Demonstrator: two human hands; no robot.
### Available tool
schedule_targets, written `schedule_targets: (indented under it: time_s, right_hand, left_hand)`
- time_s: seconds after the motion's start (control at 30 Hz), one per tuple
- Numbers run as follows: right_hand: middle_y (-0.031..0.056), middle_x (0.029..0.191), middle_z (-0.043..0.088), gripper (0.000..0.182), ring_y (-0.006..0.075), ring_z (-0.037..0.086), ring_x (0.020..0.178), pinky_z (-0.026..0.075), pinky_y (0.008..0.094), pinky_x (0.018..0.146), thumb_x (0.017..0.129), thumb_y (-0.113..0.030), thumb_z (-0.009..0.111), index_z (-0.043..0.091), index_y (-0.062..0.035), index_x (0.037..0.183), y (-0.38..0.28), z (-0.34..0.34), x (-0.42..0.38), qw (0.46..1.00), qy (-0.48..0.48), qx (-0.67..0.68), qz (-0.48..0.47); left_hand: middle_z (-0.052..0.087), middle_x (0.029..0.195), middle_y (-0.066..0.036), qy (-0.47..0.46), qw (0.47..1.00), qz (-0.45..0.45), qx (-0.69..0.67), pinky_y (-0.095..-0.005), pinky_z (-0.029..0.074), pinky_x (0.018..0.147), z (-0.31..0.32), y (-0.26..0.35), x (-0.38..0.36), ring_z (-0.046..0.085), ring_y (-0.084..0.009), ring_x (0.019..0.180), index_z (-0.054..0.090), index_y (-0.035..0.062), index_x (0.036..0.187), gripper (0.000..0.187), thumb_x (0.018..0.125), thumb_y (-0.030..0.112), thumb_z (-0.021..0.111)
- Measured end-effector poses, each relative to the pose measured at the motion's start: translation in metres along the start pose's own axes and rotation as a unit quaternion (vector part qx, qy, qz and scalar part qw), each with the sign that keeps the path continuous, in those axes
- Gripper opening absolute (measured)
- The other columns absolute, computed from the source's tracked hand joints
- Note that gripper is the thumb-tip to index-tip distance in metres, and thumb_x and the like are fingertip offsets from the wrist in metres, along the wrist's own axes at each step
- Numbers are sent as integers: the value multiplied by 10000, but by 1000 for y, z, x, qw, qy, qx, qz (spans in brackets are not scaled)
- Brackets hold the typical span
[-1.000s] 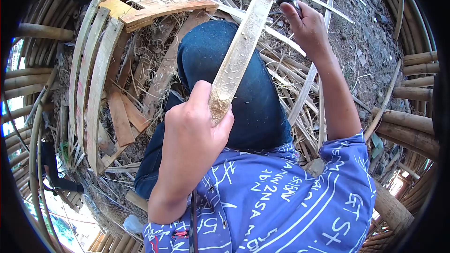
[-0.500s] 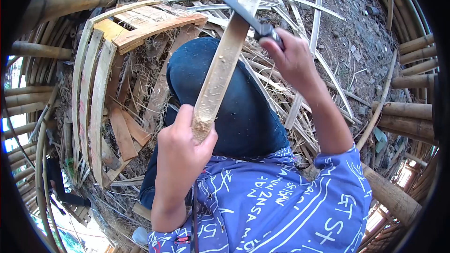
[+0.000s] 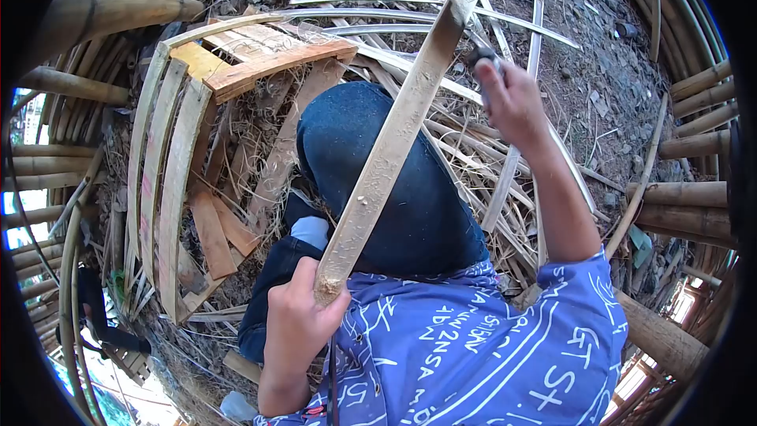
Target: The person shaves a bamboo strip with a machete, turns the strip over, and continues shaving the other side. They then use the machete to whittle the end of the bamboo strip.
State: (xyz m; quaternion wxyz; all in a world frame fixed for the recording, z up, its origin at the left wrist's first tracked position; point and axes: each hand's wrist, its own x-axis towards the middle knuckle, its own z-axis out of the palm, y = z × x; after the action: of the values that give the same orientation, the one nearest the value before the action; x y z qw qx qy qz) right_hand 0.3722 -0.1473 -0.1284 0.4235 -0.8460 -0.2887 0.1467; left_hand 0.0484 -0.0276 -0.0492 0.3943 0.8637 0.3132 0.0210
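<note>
My left hand (image 3: 303, 308) is closed round the lower end of a long split bamboo strip (image 3: 386, 154). The strip slants up and away across my bent knee, with pale shavings on its face and a dark stained band near the far end. My right hand (image 3: 511, 99) grips the dark handle of a large knife (image 3: 482, 55), just right of the strip's upper part. Most of its blade is hidden behind the strip or turned edge-on.
A curved wooden slatted frame (image 3: 177, 166) lies to the left, beside loose boards (image 3: 213, 233). Bamboo strips (image 3: 512, 173) and shavings cover the ground ahead and right. Thick bamboo poles (image 3: 118, 12) line both sides. Part of a person (image 3: 98, 319) shows at the far left.
My right hand has moved up and to the right, and the blade has gone from across the strip's face to mostly out of sight. My left hand has drawn the strip slightly lower.
</note>
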Motion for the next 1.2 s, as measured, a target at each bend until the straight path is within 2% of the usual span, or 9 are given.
schedule_targets:
  time_s: [0.23, 0.5, 0.63, 0.73, 0.83, 0.93, 1.0, 1.13, 1.2]
  right_hand:
    - [169, 605, 539, 454, 295, 513, 504, 420, 382, 515, 914, -438, 594, 599, 9, 834, -41, 4, -31, 984, -105, -50, -136]
    - [101, 557, 503, 590, 205, 471, 513, 380, 364, 490, 954, -527, 481, 560, 19, 743, -13, 5, 12, 996, 4, -46, -71]
    - [109, 537, 488, 519, 216, 470, 489, 390, 371, 489, 954, -472, 522, 556, 19, 789, -37, 9, -30, 996, -88, 12, -31]
    - [171, 556, 486, 491, 344, 508, 510, 411, 401, 511, 914, -458, 590, 538, 15, 789, -52, 12, -53, 988, -120, -33, -96]
    - [192, 574, 497, 482, 398, 508, 544, 411, 403, 514, 909, -447, 599, 537, 16, 792, -38, 14, -44, 985, -110, -38, -124]
    - [168, 554, 474, 467, 319, 473, 491, 393, 378, 495, 922, -429, 588, 545, 18, 794, -30, 18, -35, 990, -72, -25, -119]
    - [107, 520, 458, 461, 183, 432, 467, 372, 337, 475, 941, -424, 567, 557, 11, 788, -25, 21, -32, 996, -44, 19, -75]
    - [14, 531, 481, 472, 82, 469, 516, 382, 299, 473, 964, -435, 526, 573, -4, 780, -43, 19, -59, 990, -87, 101, -45]
    - [76, 525, 477, 477, 177, 510, 478, 395, 329, 476, 942, -451, 553, 552, -6, 770, -45, 23, -68, 987, -109, 76, -91]
  left_hand:
    - [626, 667, -177, -4, 1000, -14, -18, -369, 499, 509, -2, -4, -6, 661, -323, 610, 513, 10, 833, 240, 729, 49, 726]
    - [611, 658, -178, 1, 999, 24, 34, -387, 488, 506, -13, -2, -12, 640, -344, 597, 508, 11, 833, 247, 716, 40, 723]
    - [612, 664, -184, -9, 1000, 15, 16, -394, 488, 509, -8, -2, -7, 641, -349, 608, 506, 9, 835, 250, 717, 44, 723]
    - [610, 666, -188, -18, 1000, 1, 15, -396, 489, 513, -4, -3, -5, 641, -356, 617, 508, 5, 847, 253, 719, 48, 722]
    - [604, 660, -189, -12, 1000, -3, -12, -386, 487, 513, -5, -8, -4, 639, -364, 622, 508, -2, 846, 257, 712, 49, 722]
    - [598, 661, -197, -36, 998, -11, -56, -377, 483, 516, -6, -10, 0, 629, -382, 632, 510, -6, 835, 253, 707, 57, 720]
    - [591, 648, -179, -59, 995, -22, -82, -339, 478, 528, -6, -8, 3, 650, -315, 592, 531, -17, 858, 243, 702, 52, 703]
    - [599, 659, -128, -103, 980, -48, -162, -289, 467, 549, -6, -14, 10, 630, -174, 581, 558, -27, 923, 262, 698, 41, 674]
    - [594, 682, -69, -127, 961, -62, -236, -249, 452, 565, -2, -16, 11, 568, -80, 624, 569, -33, 981, 313, 688, 35, 654]
